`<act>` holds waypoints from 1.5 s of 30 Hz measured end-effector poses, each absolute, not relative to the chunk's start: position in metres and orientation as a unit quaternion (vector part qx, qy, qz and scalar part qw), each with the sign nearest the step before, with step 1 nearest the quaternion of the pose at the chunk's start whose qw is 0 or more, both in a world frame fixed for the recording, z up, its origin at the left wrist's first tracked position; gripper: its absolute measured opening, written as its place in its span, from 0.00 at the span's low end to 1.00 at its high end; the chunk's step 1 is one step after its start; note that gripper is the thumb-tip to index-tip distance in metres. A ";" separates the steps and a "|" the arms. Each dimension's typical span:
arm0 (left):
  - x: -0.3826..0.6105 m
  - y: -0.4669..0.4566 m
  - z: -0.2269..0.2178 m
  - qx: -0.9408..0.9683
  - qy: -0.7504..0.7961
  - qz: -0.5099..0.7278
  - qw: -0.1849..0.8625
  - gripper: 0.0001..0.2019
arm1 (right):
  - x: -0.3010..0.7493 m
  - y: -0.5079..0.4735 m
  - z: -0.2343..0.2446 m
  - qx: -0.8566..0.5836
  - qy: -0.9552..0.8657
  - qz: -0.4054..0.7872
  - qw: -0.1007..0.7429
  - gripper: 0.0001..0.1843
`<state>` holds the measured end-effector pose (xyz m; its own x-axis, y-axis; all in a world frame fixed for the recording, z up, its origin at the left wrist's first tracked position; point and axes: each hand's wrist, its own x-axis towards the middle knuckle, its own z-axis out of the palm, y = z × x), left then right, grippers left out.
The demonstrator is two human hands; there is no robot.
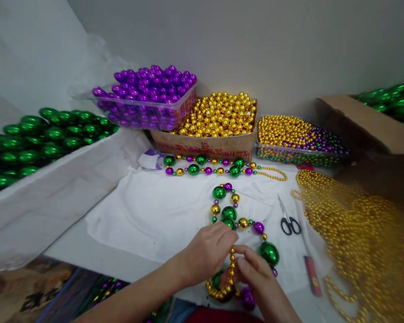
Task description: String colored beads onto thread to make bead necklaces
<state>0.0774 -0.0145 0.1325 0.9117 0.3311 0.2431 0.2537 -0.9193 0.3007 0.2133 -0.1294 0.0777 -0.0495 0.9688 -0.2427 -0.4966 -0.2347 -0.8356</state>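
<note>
Left of scissors: pinching gold strand in left hand; cannot confirm grip of right hand, nearer scissors. Note bead necklace stretching lengthwise away, likewise left.

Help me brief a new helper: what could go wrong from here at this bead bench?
The gold bead strand hangs in a loop by the left hand and right hand, near a larger purple bead, so it might tangle.

The scissors lie on the white cloth near a large green bead; a reach rightward could touch the blades.

Purple beads are heaped above the clear plastic tub's rim, so a bump might spill some.
</note>
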 end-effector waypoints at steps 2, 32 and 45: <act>0.077 -0.023 0.117 0.959 0.158 0.171 0.162 0.10 | 0.218 -0.130 0.077 -0.480 -0.266 0.601 0.581 0.22; 0.071 -0.047 0.084 0.891 0.268 0.213 0.297 0.12 | 0.221 -0.098 0.088 -0.426 -0.178 0.608 0.646 0.06; 0.067 -0.057 0.095 0.589 0.398 0.301 0.635 0.11 | 0.221 -0.095 0.091 -0.315 -0.088 0.652 0.684 0.06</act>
<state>0.0673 -0.0573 0.0946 0.5012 0.8521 -0.1510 0.0872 0.1238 0.9885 0.2213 -0.0952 0.0910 0.1351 0.9473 -0.2903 -0.8368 -0.0478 -0.5454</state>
